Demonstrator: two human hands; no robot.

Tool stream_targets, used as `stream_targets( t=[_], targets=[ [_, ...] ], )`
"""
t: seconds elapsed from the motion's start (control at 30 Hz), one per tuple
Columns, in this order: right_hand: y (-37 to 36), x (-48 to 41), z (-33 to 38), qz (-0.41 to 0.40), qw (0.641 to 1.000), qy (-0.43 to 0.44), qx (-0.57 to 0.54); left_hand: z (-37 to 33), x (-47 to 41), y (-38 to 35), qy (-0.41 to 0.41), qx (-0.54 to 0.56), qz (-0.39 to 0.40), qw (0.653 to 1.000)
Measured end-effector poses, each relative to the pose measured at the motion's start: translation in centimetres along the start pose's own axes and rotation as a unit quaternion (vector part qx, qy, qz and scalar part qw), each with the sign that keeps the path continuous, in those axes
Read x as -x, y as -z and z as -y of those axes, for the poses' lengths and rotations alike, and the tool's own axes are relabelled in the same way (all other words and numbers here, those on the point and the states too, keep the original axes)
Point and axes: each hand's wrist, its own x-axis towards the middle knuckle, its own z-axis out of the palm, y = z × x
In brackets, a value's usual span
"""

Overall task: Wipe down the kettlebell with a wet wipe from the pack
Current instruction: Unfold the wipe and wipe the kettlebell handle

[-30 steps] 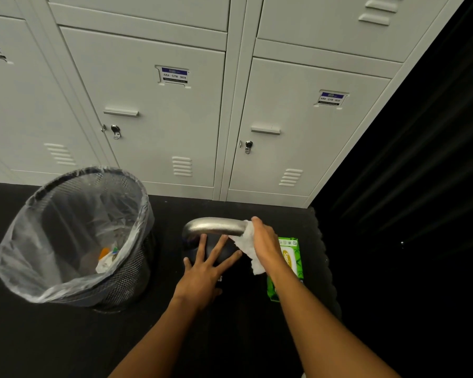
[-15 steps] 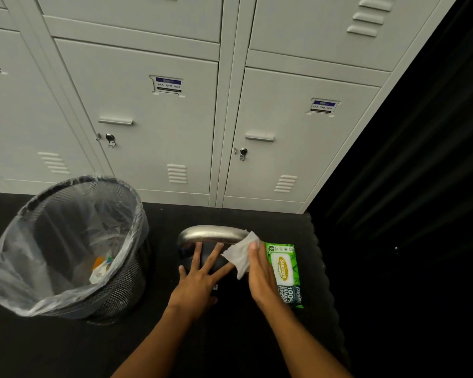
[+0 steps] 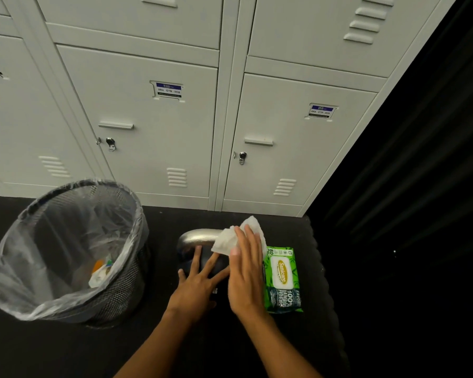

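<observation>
Pressing the wet wipe under straight right hand fingers, not gripping it, against the handle end of the kettlebell on the floor between bin and pack, with left hand splayed on its body, so could bunch or slip off mid-swipe.

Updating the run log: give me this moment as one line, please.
stage: wipe on handle | right hand: presses wet wipe on kettlebell handle | left hand: flat on kettlebell body | pack: beside kettlebell

White wipe, green pack, grey lockers.
</observation>
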Motion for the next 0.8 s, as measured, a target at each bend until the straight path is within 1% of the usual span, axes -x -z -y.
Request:
stream_targets(
  t=[0.1, 0.17, 0.27, 0.3, 0.33, 0.4, 0.47, 0.5, 0.53, 0.6, 0.67, 0.7, 0.73, 0.8],
  targets=[
    [-0.1, -0.6, -0.8, -0.018, 0.992, -0.051, -0.115, 0.1, -0.3, -0.1, 0.003, -0.008, 0.006, 1.0],
    [-0.1, -2.0, -0.5, -0.025, 0.976, -0.132, -0.17, 0.0, -0.4, -0.2, 0.008, -0.006, 0.005, 1.0],
    [0.8, -4.4, -0.1, -0.005, 0.932, -0.282, -0.228, -0.2, -0.4, -0.2, 0.009, -0.004, -0.003, 1.0],
    [1.2, -5.2, -0.2, 0.011, 0.916, -0.328, -0.231, -0.1, -0.4, -0.3, 0.01, -0.002, -0.001, 1.0],
    [1.6, -6.2, -0.2, 0.033, 0.908, -0.357, -0.215, -0.1, -0.4, -0.3, 0.012, -0.001, 0.001, 1.0],
    [2.1, -7.7, 0.2, 0.075, 0.911, -0.38, -0.141, -0.1, -0.4, -0.4, 0.013, -0.004, -0.001, 1.0],
    [2.0, -8.3, 0.7, 0.082, 0.923, -0.368, -0.079, -0.1, -0.4, -0.4, 0.013, -0.007, -0.007, 1.0],
    [1.7, -8.0, 0.7, 0.075, 0.933, -0.346, -0.056, -0.1, -0.3, -0.3, 0.012, -0.009, -0.007, 1.0],
    [1.3, -7.2, 0.7, 0.054, 0.949, -0.306, -0.043, -0.1, -0.3, -0.3, 0.011, -0.01, -0.005, 1.0],
    [0.4, -4.6, 0.2, -0.018, 0.981, -0.187, -0.042, 0.0, -0.4, -0.3, 0.007, -0.011, -0.002, 1.0],
    [-0.4, -1.9, -0.8, -0.068, 0.991, -0.101, -0.063, 0.1, -0.5, -0.4, 0.006, -0.017, 0.002, 1.0],
    [-0.7, -0.9, -1.1, -0.08, 0.99, -0.083, -0.084, 0.1, -0.5, -0.4, 0.007, -0.015, 0.007, 1.0],
    [-1.1, -0.2, -1.4, -0.088, 0.985, -0.094, -0.117, 0.1, -0.5, -0.4, 0.008, -0.012, 0.012, 1.0],
    [-1.3, -0.1, -1.2, -0.1, 0.958, -0.175, -0.203, 0.0, -0.3, -0.3, 0.008, -0.009, 0.018, 1.0]
  ],
)
